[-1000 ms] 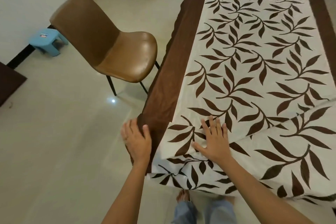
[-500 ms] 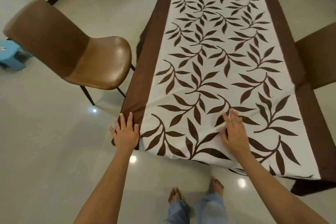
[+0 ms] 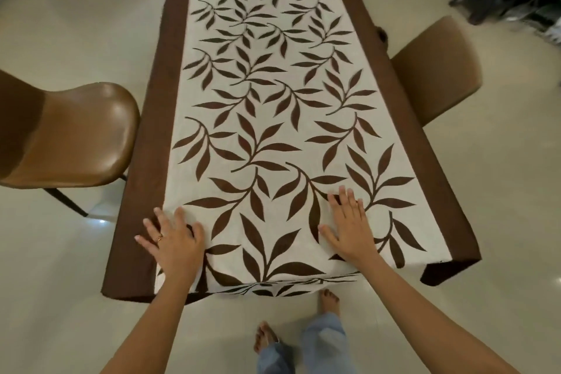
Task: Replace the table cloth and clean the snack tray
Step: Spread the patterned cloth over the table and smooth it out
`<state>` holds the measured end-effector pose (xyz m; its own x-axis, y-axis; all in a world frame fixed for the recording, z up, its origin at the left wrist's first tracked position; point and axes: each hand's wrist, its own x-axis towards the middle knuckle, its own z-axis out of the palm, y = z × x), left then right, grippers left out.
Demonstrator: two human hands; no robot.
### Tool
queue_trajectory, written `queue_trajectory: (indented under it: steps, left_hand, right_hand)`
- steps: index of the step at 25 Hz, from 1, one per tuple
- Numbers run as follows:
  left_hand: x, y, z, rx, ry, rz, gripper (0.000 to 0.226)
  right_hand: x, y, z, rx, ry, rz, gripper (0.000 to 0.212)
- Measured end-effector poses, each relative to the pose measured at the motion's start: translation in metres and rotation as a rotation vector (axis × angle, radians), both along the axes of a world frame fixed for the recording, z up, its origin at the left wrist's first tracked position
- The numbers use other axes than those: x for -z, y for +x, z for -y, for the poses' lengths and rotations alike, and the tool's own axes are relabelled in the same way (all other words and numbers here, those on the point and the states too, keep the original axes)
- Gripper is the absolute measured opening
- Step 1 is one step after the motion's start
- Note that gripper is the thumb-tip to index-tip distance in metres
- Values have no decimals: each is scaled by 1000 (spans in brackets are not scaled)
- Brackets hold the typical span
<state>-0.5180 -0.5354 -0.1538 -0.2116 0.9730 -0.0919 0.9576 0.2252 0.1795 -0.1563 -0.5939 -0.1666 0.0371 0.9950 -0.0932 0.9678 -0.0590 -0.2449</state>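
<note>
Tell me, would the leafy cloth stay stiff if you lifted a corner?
Probably floppy: the cloth bends over the near edge and hangs. Likely thin, since it lies flat under the left hand and right hand. Pushed, it may wrinkle or slide.

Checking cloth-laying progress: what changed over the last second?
The rumpled near end of the table cloth was smoothed flat. The right hand slid rightward along it; the left hand shifted from the brown edge onto the top. Both stayed open, gripping nothing.

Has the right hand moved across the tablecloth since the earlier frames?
Yes: the right hand slid rightward along the tablecloth, away from the left brown border.
</note>
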Motion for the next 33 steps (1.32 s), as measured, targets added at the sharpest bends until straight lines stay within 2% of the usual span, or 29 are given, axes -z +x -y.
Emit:
queue_trajectory:
  steps: [2, 4, 7, 10, 14, 20, 24, 26, 30, 33]
  left_hand:
    - [1, 26, -5, 211, 34, 15, 65]
    - [5, 52, -11, 353, -45, 67, 74]
    - [12, 63, -18, 258, -155, 98, 84]
    - [14, 56, -19, 237, -149, 94, 84]
    - [15, 56, -21, 211, -146, 82, 83]
    - [13, 47, -19, 180, -168, 36, 86]
    - [3, 67, -8, 212, -108, 56, 82]
    - [-2, 95, 0, 275, -45, 102, 77]
    - [8, 140, 17, 376, -31, 84, 70]
    - [14, 111, 29, 296, -40, 84, 66]
  right_hand:
    - [-3, 6, -5, -22, 16, -13, 73]
    - [-4, 18, -13, -47, 32, 12, 70]
    - [-7, 69, -30, 21, 39, 79, 68]
    - [-7, 147, -23, 155, -10, 69, 71]
    - [3, 186, 0, 123, -68, -1, 74]
    - [4, 174, 5, 133, -67, -2, 75]
    - [-2, 161, 0, 157, -23, -14, 74]
    - [-9, 123, -8, 87, 22, -61, 68]
    - [-4, 24, -10, -238, -17, -95, 63]
    - [5, 29, -2, -218, -29, -36, 66]
